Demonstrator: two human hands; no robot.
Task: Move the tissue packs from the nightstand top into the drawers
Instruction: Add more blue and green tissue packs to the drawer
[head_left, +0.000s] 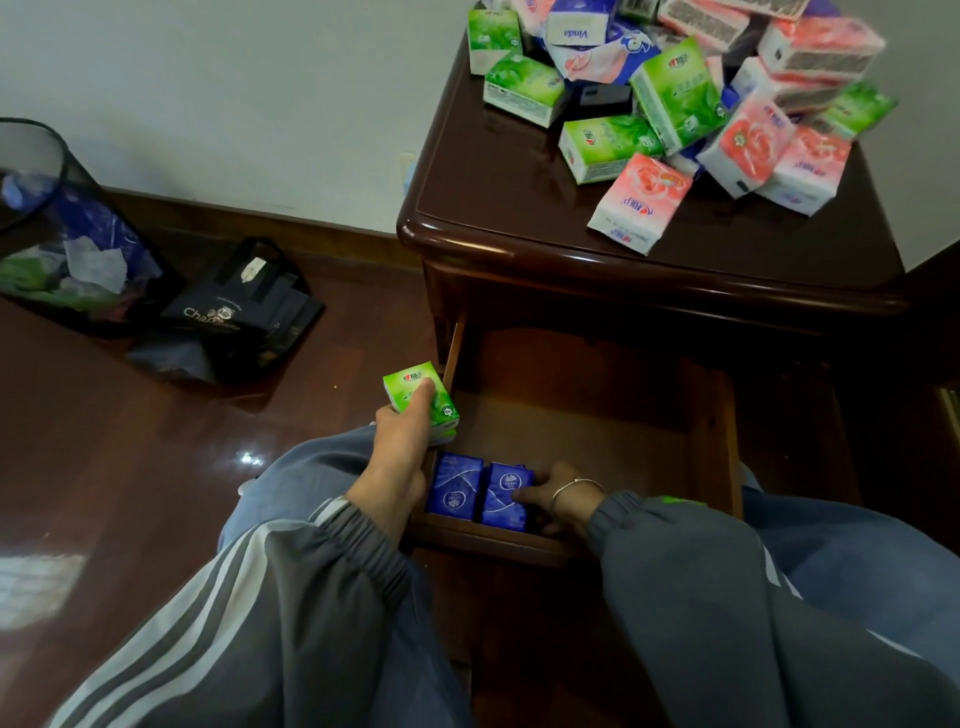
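A dark wooden nightstand (498, 171) carries a heap of several green, pink and blue tissue packs (680, 98) on its top. Below it the drawer (711, 447) stands pulled out. Two blue tissue packs (454, 486) lie side by side in the drawer's front left corner. My right hand (553, 493) reaches into the drawer and its fingers touch the right blue pack (501, 493). My left hand (397, 452) grips a green tissue pack (421, 402) over the drawer's left edge.
A black mesh waste bin (62, 223) with scraps stands on the floor at the left. A black tote bag (244, 312) lies next to it. The glossy dark wooden floor (130, 467) spreads left of the nightstand. My knees flank the drawer.
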